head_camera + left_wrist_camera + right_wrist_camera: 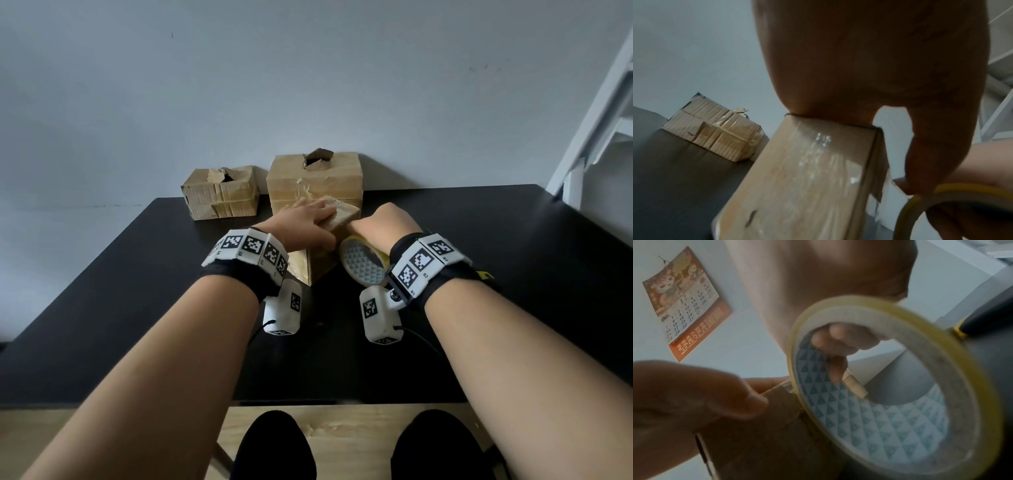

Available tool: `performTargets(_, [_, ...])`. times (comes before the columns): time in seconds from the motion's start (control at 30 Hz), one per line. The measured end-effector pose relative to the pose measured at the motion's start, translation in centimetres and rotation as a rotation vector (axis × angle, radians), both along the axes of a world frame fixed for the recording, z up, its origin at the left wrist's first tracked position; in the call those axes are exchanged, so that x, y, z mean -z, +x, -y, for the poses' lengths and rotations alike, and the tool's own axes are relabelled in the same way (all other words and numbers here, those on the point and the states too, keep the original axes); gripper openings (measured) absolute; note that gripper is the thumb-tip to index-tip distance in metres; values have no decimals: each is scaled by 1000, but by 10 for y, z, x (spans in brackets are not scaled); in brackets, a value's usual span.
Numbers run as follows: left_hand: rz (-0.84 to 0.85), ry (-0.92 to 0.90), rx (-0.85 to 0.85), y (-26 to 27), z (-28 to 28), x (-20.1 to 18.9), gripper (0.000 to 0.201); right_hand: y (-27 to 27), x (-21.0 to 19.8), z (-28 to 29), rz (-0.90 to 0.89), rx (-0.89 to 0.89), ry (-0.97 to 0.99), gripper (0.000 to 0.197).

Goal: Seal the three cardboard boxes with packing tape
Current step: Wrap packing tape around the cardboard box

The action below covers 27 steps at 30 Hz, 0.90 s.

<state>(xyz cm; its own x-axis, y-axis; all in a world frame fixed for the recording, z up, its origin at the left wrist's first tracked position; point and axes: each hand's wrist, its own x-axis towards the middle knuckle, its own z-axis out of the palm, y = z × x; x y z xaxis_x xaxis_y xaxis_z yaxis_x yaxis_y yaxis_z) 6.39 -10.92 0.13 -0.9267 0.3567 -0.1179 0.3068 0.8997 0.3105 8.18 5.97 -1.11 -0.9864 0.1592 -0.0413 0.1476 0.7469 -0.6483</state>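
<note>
A small cardboard box [318,265] stands on the black table [137,274] in front of me. My left hand [317,209] lies flat on its top with straight fingers, the thumb down its right side. The left wrist view shows glossy tape on the box's side [807,170]. Just right of the box, my right hand [380,222] grips a roll of packing tape [364,262], fingers curled through its core [838,340]. The roll [879,386] touches the box's right edge. Two more boxes stand at the back: a low one [221,192] and a taller one [315,178], both with torn tops.
The wall rises right behind the back boxes, with a calendar [684,301] hanging on it. A white metal frame [599,120] stands at the far right. A yellow and black tool [962,331] lies on the table by my right wrist.
</note>
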Motion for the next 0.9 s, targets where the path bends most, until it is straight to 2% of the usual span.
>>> performTargets(0.07, [-31, -65, -7, 0, 6, 5, 85, 0, 1, -1, 2, 0, -3, 29])
performTargets(0.23, [-36, 278, -108, -1, 9, 12, 80, 2, 1, -9, -14, -12, -70, 40])
performTargets(0.3, [-13, 441, -133, 0, 6, 12, 73, 4, -3, -13, -40, 2, -197, 43])
performTargets(0.4, [56, 696, -212, -1, 2, 12, 62, 7, -17, -20, -77, 36, -500, 45])
performTargets(0.5, [81, 794, -247, -3, -2, 14, 59, 10, -25, -25, -100, 33, -671, 38])
performTargets(0.63, [94, 829, -253, -4, -4, 15, 56, 13, -25, -23, -84, 34, -622, 28])
performTargets(0.7, [104, 864, -270, -3, -2, 14, 56, 14, -23, -22, -19, 10, -532, 24])
performTargets(0.8, [119, 916, -313, -5, 0, 13, 51, 17, -13, -20, 101, -53, -388, 29])
performTargets(0.9, [124, 939, -349, -7, 2, 15, 44, 16, -10, -21, 21, -7, -438, 39])
